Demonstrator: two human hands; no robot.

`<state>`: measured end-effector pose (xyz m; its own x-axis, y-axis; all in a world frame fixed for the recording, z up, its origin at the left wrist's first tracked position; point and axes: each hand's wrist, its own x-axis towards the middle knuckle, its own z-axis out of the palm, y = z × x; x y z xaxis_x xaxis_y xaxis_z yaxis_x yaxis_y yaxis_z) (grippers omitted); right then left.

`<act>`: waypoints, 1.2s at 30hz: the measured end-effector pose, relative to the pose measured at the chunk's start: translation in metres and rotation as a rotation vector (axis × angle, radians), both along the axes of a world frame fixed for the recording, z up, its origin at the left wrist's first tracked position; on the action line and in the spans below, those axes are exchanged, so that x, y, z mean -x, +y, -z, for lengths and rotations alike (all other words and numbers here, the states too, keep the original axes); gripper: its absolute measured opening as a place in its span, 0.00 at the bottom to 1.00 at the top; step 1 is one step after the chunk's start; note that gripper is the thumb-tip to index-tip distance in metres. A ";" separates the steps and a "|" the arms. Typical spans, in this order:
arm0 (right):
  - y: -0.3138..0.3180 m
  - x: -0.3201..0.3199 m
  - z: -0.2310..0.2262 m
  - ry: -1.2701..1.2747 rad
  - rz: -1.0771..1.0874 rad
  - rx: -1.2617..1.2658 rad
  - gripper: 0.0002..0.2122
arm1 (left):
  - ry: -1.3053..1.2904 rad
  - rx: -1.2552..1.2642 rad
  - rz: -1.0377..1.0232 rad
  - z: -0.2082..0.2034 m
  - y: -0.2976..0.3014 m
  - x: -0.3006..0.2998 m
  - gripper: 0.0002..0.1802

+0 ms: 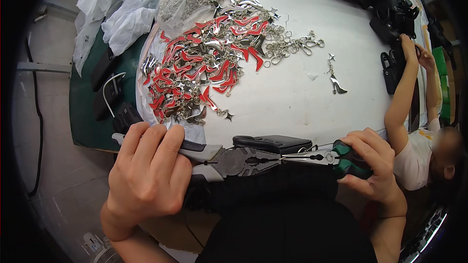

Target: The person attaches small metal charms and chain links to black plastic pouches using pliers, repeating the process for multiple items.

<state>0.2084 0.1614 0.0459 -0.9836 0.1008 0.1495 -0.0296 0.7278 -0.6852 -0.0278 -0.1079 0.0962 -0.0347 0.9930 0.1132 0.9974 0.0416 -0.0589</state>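
My left hand (pixel 148 170) is closed around the grey and white handles of a pair of combination pliers (pixel 233 161). In my right hand (pixel 368 163) is a pair of needle-nose pliers (pixel 312 158) with green and black handles. The jaws of both tools point at each other and meet in front of me; anything pinched between the tips is too small to make out. Just beyond the tools, a black leather-like case (pixel 273 143) lies at the table's near edge, with a metal ring or clip by its right end.
Red and silver high-heel-shoe charms (pixel 195 70) lie heaped on the white tabletop (pixel 292 102). Behind them sits a clear bag of metal rings (pixel 192 5). One shoe charm (pixel 336 84) lies apart. A co-worker (pixel 414 151) reaches toward black cases (pixel 390 27) at right.
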 end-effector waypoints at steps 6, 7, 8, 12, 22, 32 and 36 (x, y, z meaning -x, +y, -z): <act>0.002 0.003 -0.003 0.065 -0.023 -0.094 0.27 | -0.089 0.043 -0.047 0.004 -0.005 -0.001 0.09; 0.001 0.003 -0.004 0.063 -0.022 -0.093 0.27 | -0.091 0.044 -0.046 0.005 -0.005 -0.001 0.09; 0.000 0.003 -0.005 0.058 -0.021 -0.110 0.27 | -0.106 0.047 -0.067 0.005 -0.006 -0.001 0.10; -0.001 0.005 -0.010 0.027 -0.004 -0.155 0.28 | -0.240 0.034 -0.166 0.008 -0.002 0.001 0.17; 0.015 0.001 -0.014 -0.076 0.101 -0.006 0.24 | -0.338 -0.013 -0.500 0.057 -0.043 -0.014 0.22; 0.021 0.002 -0.019 -0.169 0.161 0.322 0.21 | -0.249 -0.163 -0.499 0.110 -0.047 -0.027 0.24; 0.022 0.000 -0.014 -0.132 0.146 0.314 0.22 | -0.178 -0.155 -0.500 0.114 -0.042 -0.023 0.23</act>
<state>0.2082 0.1834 0.0603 -0.9643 0.2620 -0.0378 0.1620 0.4714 -0.8669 -0.0044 -0.1501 -0.0182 -0.5294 0.8231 0.2058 0.8481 0.5071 0.1534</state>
